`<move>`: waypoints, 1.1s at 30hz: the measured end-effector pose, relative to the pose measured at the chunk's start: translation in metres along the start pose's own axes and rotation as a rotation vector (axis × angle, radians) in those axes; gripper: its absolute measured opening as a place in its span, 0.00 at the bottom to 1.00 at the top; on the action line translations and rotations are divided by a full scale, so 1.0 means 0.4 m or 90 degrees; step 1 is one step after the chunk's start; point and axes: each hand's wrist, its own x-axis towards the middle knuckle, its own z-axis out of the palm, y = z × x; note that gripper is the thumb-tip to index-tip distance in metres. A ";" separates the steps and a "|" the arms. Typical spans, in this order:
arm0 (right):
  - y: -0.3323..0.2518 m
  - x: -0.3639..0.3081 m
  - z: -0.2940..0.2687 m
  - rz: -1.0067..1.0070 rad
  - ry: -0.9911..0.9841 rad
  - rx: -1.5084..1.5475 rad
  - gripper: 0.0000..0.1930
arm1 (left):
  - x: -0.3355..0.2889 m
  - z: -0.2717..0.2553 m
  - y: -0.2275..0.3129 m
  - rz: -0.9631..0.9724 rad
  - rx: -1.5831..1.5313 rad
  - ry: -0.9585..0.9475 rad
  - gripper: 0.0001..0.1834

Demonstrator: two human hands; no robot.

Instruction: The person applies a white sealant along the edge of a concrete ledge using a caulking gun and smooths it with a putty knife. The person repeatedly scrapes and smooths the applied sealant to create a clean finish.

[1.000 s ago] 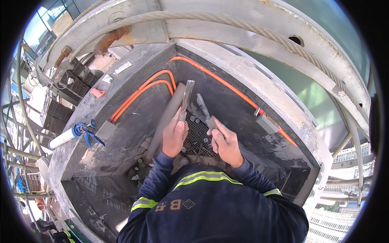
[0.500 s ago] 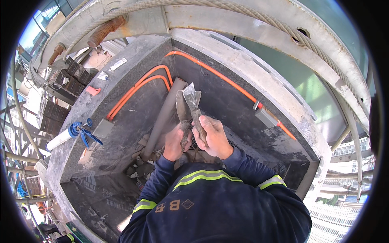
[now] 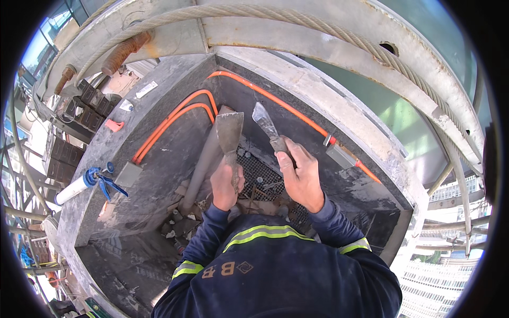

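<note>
My left hand [image 3: 225, 185] is closed round the handle of a wide scraper [image 3: 229, 132], its flat grey blade pointing up and away from me. In my right hand [image 3: 302, 172] is a narrower putty knife [image 3: 265, 121], gripped by its handle, with pale smears on the blade. The two blades stand apart, a gap between them. Both tools are held up over the dark-walled corner recess, in front of a grey pipe [image 3: 203, 165] that leans in its corner.
Orange conduits [image 3: 277, 100] run along the walls to grey boxes [image 3: 342, 156]. On the left ledge lie a blue-and-white caulking gun [image 3: 91, 183] and a pink piece [image 3: 114, 125]. Rubble [image 3: 183, 225] and a black grid mat [image 3: 260, 177] cover the recess floor. A steel beam with wire rope [image 3: 297, 22] arches overhead.
The two blades, earlier crossed against each other, have come apart. My right hand has moved right with the putty knife, my left slightly left with the scraper. The view has shifted a little.
</note>
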 end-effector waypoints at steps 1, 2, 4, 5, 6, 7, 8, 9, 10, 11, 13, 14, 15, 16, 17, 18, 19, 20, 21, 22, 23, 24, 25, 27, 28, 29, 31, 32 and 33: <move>-0.002 -0.004 0.009 -0.085 0.024 -0.097 0.17 | 0.001 0.004 -0.003 0.020 0.019 0.007 0.37; -0.032 -0.016 0.018 -0.025 -0.017 -0.076 0.19 | -0.001 0.006 -0.006 0.037 0.053 0.011 0.37; -0.046 -0.027 0.051 -0.094 -0.023 -0.054 0.20 | 0.000 0.021 -0.003 0.068 0.120 0.009 0.39; -0.066 -0.032 0.063 -0.107 -0.037 -0.040 0.20 | -0.004 0.020 0.002 0.079 0.150 -0.009 0.39; -0.071 -0.037 0.073 -0.103 -0.037 -0.047 0.20 | -0.007 0.019 0.007 0.089 0.179 -0.026 0.40; -0.046 -0.027 0.072 -0.082 -0.034 -0.070 0.21 | -0.011 0.019 0.012 0.100 0.208 -0.043 0.40; 0.002 -0.005 0.074 -0.061 -0.033 -0.091 0.21 | -0.018 0.025 0.016 0.118 0.232 0.004 0.40; 0.033 0.009 0.069 -0.038 -0.029 -0.115 0.21 | -0.019 0.021 0.017 0.116 0.220 0.002 0.40; 0.041 0.009 0.061 0.014 -0.040 -0.102 0.19 | -0.019 0.015 0.017 0.113 0.207 0.000 0.39; 0.016 0.001 0.064 -0.028 -0.037 -0.091 0.18 | -0.015 0.007 0.014 0.113 0.195 0.002 0.39; -0.069 -0.031 0.070 -0.108 -0.036 -0.068 0.18 | -0.011 -0.011 0.004 0.125 0.195 -0.007 0.38; -0.070 -0.019 0.073 -0.095 -0.036 -0.054 0.18 | -0.018 -0.018 0.003 0.128 0.198 -0.017 0.37; -0.038 -0.002 0.073 -0.074 -0.035 -0.078 0.19 | -0.016 -0.012 0.011 0.122 0.193 -0.016 0.36; 0.018 0.009 0.076 -0.053 -0.035 -0.103 0.19 | -0.018 -0.002 0.025 0.117 0.188 -0.016 0.34; 0.023 0.029 0.075 -0.033 -0.040 -0.123 0.20 | -0.019 0.001 0.034 0.113 0.186 -0.009 0.32; 0.008 0.016 0.066 -0.058 -0.039 -0.140 0.20 | -0.020 -0.003 0.031 0.110 0.181 -0.010 0.33; -0.027 -0.014 0.070 -0.121 -0.014 -0.093 0.19 | -0.021 -0.010 0.025 0.107 0.177 -0.011 0.33; -0.050 -0.019 0.074 -0.120 -0.022 -0.079 0.19 | -0.032 -0.012 0.020 0.095 0.172 -0.013 0.33; -0.061 -0.025 0.078 -0.118 -0.029 -0.064 0.19 | -0.037 -0.010 0.018 0.091 0.188 -0.001 0.33; -0.021 -0.017 0.086 -0.089 -0.026 -0.094 0.20 | -0.038 -0.005 0.018 0.088 0.205 0.010 0.33; 0.011 0.012 0.089 -0.069 -0.019 -0.124 0.21 | -0.026 0.002 0.025 0.095 0.222 0.020 0.34; 0.021 0.012 0.084 -0.068 -0.023 -0.156 0.21 | -0.024 0.002 0.025 0.090 0.211 0.025 0.34; 0.014 -0.003 0.083 -0.087 -0.031 -0.128 0.20 | -0.027 0.000 0.023 0.084 0.200 0.029 0.33; -0.057 -0.034 0.083 -0.109 -0.060 -0.071 0.19 | -0.035 -0.006 0.015 0.073 0.190 0.031 0.33; -0.058 -0.028 0.086 -0.107 -0.052 -0.064 0.19 | -0.036 -0.007 0.019 0.072 0.195 0.022 0.33; -0.031 -0.010 0.090 -0.090 -0.043 -0.083 0.19 | -0.024 -0.005 0.029 0.081 0.199 0.008 0.33; 0.043 0.014 0.094 -0.051 -0.027 -0.121 0.20 | -0.013 -0.004 0.019 0.129 0.224 0.003 0.33; 0.016 -0.002 0.096 -0.064 -0.025 -0.105 0.20 | -0.009 -0.010 0.017 0.128 0.220 0.002 0.34; -0.026 -0.023 0.102 -0.112 -0.030 -0.070 0.19 | -0.017 -0.015 0.010 0.119 0.212 0.003 0.34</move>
